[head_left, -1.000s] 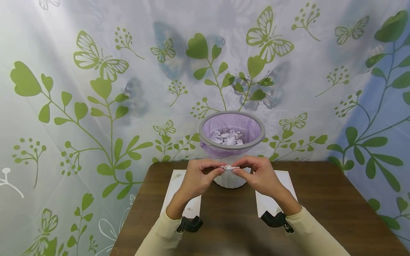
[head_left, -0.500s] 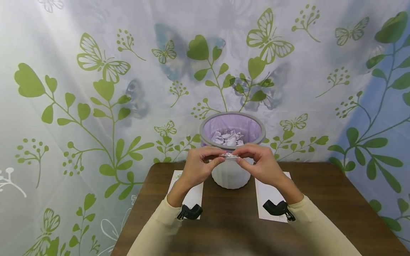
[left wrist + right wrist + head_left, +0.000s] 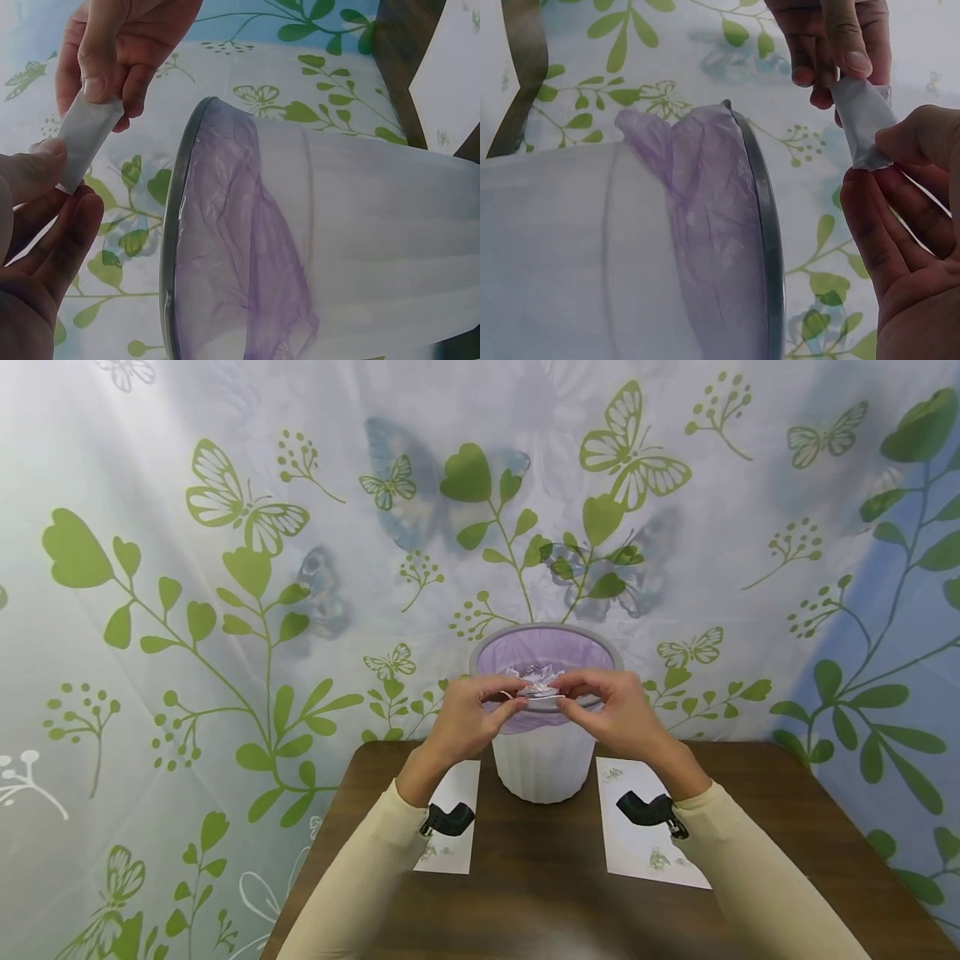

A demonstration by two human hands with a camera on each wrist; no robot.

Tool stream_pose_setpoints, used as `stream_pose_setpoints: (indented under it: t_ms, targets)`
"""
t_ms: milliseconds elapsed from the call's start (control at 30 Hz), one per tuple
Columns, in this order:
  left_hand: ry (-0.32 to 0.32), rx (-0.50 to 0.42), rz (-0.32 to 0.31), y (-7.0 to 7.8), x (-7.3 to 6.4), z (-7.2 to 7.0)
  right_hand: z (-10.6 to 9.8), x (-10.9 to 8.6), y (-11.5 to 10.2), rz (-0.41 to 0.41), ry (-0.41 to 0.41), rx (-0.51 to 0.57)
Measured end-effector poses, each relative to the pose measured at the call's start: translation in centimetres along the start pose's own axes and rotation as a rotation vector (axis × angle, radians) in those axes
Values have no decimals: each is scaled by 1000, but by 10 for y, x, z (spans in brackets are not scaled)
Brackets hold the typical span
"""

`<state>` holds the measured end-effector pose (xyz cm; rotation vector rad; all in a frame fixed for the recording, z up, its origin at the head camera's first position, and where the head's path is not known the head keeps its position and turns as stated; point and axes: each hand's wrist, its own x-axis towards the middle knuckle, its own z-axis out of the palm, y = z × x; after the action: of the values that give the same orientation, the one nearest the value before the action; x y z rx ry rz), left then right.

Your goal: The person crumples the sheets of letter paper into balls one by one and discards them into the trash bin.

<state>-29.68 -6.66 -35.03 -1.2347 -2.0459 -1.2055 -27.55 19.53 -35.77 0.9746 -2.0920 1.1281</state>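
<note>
Between both hands is a small folded piece of white paper (image 3: 91,135), held at the height of the bin's rim in the head view. My left hand (image 3: 467,718) pinches one end of it between thumb and fingers. The other end is pinched the same way by my right hand (image 3: 618,714). Just behind the hands stands a white waste bin (image 3: 543,764) with a grey rim and a purple bag (image 3: 712,225) folded over its edge. Crumpled white paper (image 3: 538,675) shows inside the bin, partly hidden by the hands and the held piece.
The bin stands near the back of a brown wooden table (image 3: 536,893). A white printed sheet (image 3: 453,835) lies left of it, and another sheet (image 3: 637,827) lies to the right. A patterned curtain (image 3: 405,602) hangs close behind the table.
Both hands have risen with the folded paper, from in front of the bin's body up to its rim. Both keep their pinch. The view has shifted slightly.
</note>
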Motion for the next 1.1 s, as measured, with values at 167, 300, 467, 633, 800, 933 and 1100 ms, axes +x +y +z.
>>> stream_pose_setpoints:
  t_ms: [167, 300, 467, 633, 800, 933, 1100]
  targets:
    - [-19, 14, -26, -2, 11, 1, -5, 10, 4, 19, -3, -24]
    - [-18, 10, -38, -3, 20, 2, -9, 16, 11, 12, -9, -21]
    - [18, 11, -31, -7, 32, 5, -13, 22, 18, 42, -14, -17]
    - [33, 63, -28, -13, 41, 10, -16, 28, 28, 79, -11, -33]
    - [17, 149, -70, -21, 47, 15, -17, 34, 38, 105, -28, -53]
    - [6, 237, -93, -26, 53, 19, -17, 38, 45, 131, -43, -101]
    - [-14, 309, -126, -34, 61, 25, -13, 42, 53, 191, -29, -207]
